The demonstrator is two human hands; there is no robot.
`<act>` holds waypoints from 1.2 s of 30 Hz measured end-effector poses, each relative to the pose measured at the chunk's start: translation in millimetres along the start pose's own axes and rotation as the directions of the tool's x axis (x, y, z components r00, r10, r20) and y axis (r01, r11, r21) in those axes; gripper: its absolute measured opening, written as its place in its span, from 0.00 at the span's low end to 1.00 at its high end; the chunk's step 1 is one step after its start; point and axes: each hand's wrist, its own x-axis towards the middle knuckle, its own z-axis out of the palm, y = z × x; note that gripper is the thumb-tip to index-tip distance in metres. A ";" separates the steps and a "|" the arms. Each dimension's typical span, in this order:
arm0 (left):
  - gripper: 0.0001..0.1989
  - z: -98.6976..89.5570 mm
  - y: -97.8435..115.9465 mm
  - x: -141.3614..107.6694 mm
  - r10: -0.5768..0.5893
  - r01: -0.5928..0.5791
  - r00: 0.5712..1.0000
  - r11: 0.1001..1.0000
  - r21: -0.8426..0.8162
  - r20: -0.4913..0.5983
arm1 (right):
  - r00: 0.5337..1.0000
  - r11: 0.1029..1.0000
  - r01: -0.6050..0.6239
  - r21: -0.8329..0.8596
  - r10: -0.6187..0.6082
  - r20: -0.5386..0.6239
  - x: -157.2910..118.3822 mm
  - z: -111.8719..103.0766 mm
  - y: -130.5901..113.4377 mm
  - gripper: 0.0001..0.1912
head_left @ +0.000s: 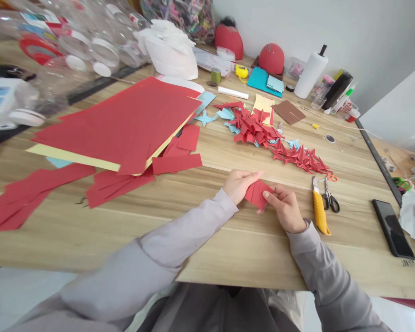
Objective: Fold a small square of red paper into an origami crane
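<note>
The folded red paper (pixel 258 194) sits between your hands, over the wooden table (pixel 221 251) and near its front edge; you can't quite tell whether it touches the wood. Your left hand (pixel 240 184) has its fingers closed on the paper's left side, while your right hand (pixel 284 209) pinches the right side between thumb and fingers. The paper should weigh almost nothing and feel fairly crisp along its creases, but its thin corners will bend or crush easily. Hold it by the thicker folded layers, with a light, even pinch, rather than by a loose tip. The orange-handled scissors (pixel 330 200) and yellow utility knife (pixel 319 207) lie just beside your right hand, so that side is tight, and the knife's blade end deserves care. Past them, the black smartphone (pixel 392 229) rests near the table's right side. Ahead, a row of folded red pieces (pixel 299 157) and a larger heap of red and blue paper pieces (pixel 252 127) are close enough to snag a wide movement. The open wood in front of your forearms gives you the most room, and there is more to the left, before the loose red paper strips (pixel 119 184) and the big stack of red sheets (pixel 115 124).
</note>
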 end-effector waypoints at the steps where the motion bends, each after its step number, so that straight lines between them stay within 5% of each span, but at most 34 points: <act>1: 0.22 -0.4 0.3 0.8 0.003 -0.003 0.999 1.000 -0.011 -0.035 | 1.000 1.000 -0.005 0.007 0.005 -0.002 0.1 -0.3 0.9 0.13; 8: 0.12 -1.7 2.9 2.9 -0.008 0.019 0.997 0.987 -0.157 0.074 | 0.999 0.995 -0.021 0.099 0.025 -0.039 3.3 -5.6 7.8 0.10; 15: 0.09 -1.0 -1.5 3.8 0.043 -0.039 0.998 0.997 -0.071 0.052 | 0.999 0.994 -0.020 0.110 0.025 -0.043 4.3 -5.6 9.2 0.10; 24: 0.07 1.7 6.4 0.2 0.077 -0.087 0.995 0.975 0.202 0.057 | 0.995 0.997 0.023 -0.069 -0.029 -0.094 3.8 -3.0 5.6 0.12; 36: 0.06 -0.2 1.5 -2.7 -0.038 -0.054 0.953 0.955 0.292 0.299 | 0.971 0.976 0.029 -0.216 -0.079 -0.226 6.8 -14.9 4.7 0.11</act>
